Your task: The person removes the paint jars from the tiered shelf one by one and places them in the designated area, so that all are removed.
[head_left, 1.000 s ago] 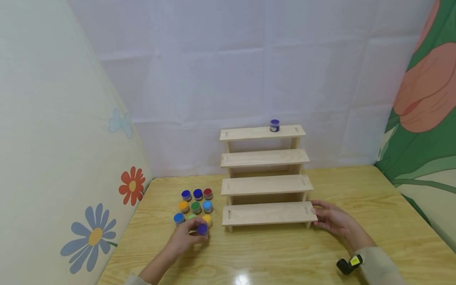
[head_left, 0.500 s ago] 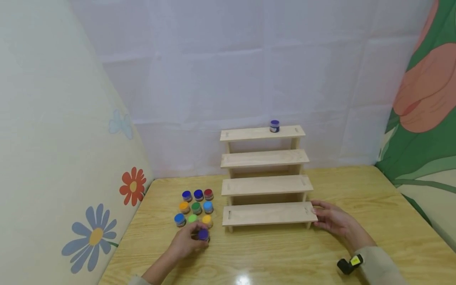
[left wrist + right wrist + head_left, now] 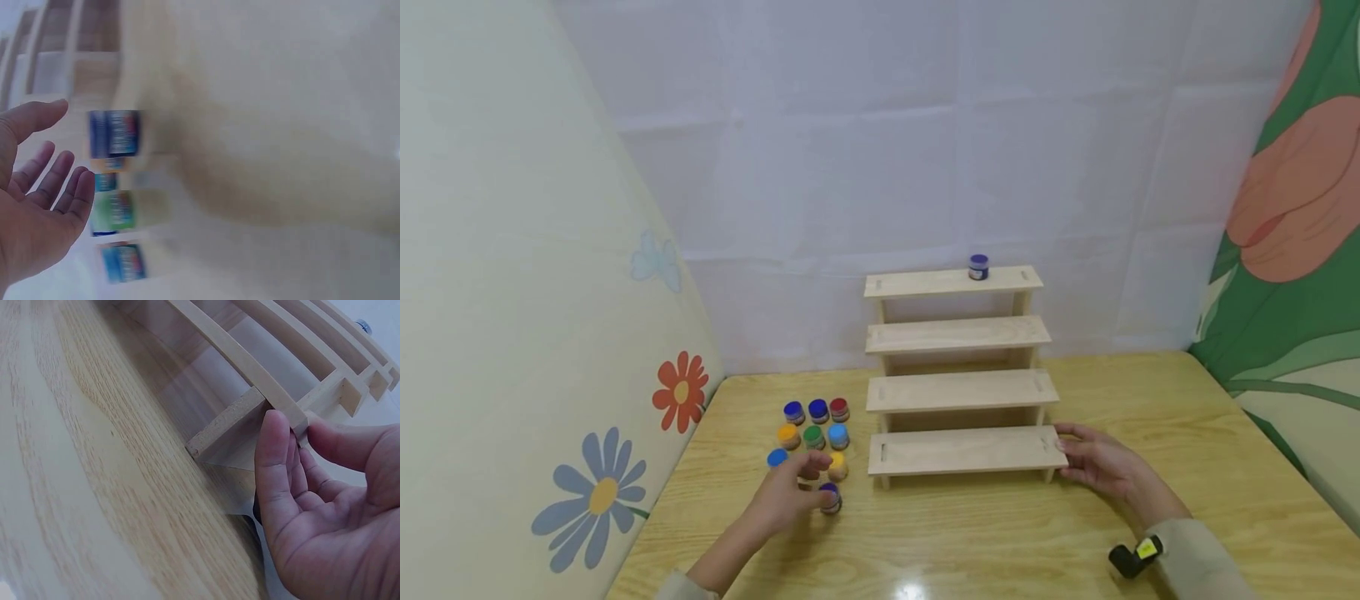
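My left hand (image 3: 782, 493) has its fingers spread and holds nothing. Just off its fingertips, a small purple paint jar (image 3: 831, 502) stands upright on the table, in front of the other jars; in the left wrist view this jar (image 3: 122, 134) is apart from the thumb and fingers. The right hand (image 3: 1103, 468) pinches the right end of the lowest board of a four-step wooden display stand (image 3: 962, 452). In the right wrist view its thumb and fingers grip the board's corner (image 3: 294, 419). Another purple jar (image 3: 978, 268) sits on the top step.
Behind the left hand are rows of paint jars, among them dark blue (image 3: 817, 410), red (image 3: 838, 408), orange (image 3: 787, 436), green (image 3: 813, 437) and yellow (image 3: 837, 466). A white cloth (image 3: 850, 167) hangs behind the wood-grain table (image 3: 970, 542).
The left hand set the purple jar on the table, moving it slightly towards me, then opened and drew away from it. The right hand stayed on the stand.
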{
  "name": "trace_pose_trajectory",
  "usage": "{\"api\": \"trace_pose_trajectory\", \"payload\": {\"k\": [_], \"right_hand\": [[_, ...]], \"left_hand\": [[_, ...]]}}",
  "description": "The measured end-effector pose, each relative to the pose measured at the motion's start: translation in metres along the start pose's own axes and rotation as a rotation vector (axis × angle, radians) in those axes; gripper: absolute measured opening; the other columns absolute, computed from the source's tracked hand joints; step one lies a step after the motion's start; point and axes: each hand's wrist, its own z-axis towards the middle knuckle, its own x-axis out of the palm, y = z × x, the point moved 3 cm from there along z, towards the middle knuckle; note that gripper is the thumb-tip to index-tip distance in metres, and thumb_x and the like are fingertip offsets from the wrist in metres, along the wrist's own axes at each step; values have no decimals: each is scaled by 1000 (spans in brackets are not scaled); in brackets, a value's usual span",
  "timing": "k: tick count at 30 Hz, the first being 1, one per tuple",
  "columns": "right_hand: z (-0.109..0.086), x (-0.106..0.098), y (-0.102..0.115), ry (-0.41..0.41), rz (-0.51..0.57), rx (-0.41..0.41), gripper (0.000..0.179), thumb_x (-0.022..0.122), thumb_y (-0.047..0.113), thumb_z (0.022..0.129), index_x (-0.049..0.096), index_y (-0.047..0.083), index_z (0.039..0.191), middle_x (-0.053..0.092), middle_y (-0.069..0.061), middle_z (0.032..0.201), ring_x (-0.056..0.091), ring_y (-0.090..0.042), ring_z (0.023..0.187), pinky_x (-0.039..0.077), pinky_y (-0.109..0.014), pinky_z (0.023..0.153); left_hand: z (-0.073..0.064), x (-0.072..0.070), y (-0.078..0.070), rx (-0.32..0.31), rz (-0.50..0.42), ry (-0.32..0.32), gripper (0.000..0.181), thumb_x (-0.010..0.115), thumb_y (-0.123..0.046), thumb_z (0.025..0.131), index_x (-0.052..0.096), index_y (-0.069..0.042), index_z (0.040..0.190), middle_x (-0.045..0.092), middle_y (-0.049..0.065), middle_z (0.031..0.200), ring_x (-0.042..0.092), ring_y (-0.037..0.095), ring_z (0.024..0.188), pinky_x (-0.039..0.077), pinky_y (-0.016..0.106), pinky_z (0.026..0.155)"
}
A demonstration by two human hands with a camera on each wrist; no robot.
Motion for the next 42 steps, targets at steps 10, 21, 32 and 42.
{"api": "trace_pose_trajectory", "payload": {"k": [10, 21, 32, 42], "right_hand": [[0, 0, 0, 17, 0, -8, 23, 52, 7, 105, 57, 23, 120, 70, -2, 104, 68, -12, 90, 58, -23, 74], [0, 2, 0, -6, 5, -3, 24, 52, 6, 104, 58, 22, 121, 71, -3, 103, 68, -13, 90, 59, -23, 73], [2, 0, 0, -31, -38, -1, 26, 55, 7, 103, 55, 16, 127, 70, -3, 102, 68, -14, 88, 59, -24, 74], [2, 3, 5, -43, -76, 3, 39, 57, 7, 102, 44, 4, 138, 69, -4, 100, 67, -14, 86, 59, -25, 73]], "left_hand": [[25, -16, -53, 194, 5, -40, 36, 77, -17, 91, 64, -6, 123, 67, 9, 120, 62, 32, 115, 56, 42, 95], [53, -15, -110, 279, 28, -28, 43, 75, -19, 93, 61, -8, 132, 63, 11, 132, 58, 30, 121, 50, 50, 103], [77, -10, -161, 378, 18, -17, 44, 74, -20, 93, 59, -5, 131, 62, 13, 133, 58, 30, 121, 49, 48, 104], [103, -6, -197, 434, 51, -40, 44, 74, -21, 93, 60, -4, 131, 63, 14, 133, 58, 34, 122, 50, 48, 103]]}}
